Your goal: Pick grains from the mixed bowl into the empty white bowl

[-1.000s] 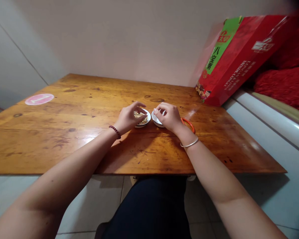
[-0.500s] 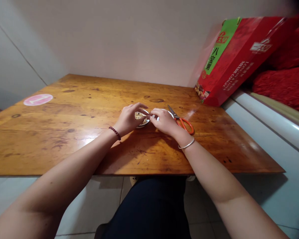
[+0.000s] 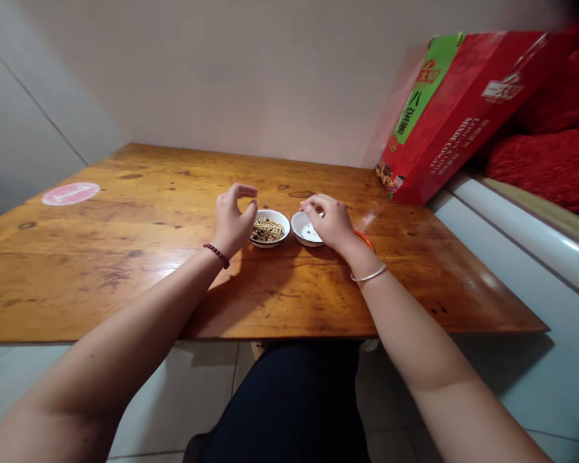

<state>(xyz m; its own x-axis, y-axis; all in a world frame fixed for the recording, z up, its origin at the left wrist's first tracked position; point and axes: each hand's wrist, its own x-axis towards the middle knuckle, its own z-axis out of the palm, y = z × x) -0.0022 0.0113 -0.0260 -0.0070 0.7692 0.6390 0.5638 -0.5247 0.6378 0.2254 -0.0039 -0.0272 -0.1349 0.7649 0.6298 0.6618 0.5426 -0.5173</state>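
Note:
My left hand (image 3: 234, 218) hovers at the left rim of a white bowl (image 3: 284, 239) of pale beans (image 3: 269, 229) mixed with dark ones. Its thumb and curled fingers stand apart with nothing between them. Over the right part of a second white bowl (image 3: 298, 230) is my right hand (image 3: 330, 222). Its fingertips are drawn together; whatever they may pinch is too small to tell. A few small dark bits (image 3: 309, 232) lie at the bottom of that bowl. The two bowls stand side by side, almost touching.
Orange-handled scissors (image 3: 365, 240) lie just right of my right hand, mostly hidden. A pink oval sticker (image 3: 71, 193) marks the left of the wooden table (image 3: 125, 283). A tall red carton (image 3: 448, 122) leans at the back right near red fabric (image 3: 547, 167).
My hands have moved apart, the left one leftward from above the bean bowl and the right one rightward over the other bowl. Both bowls show more; the scissors' blades are now covered.

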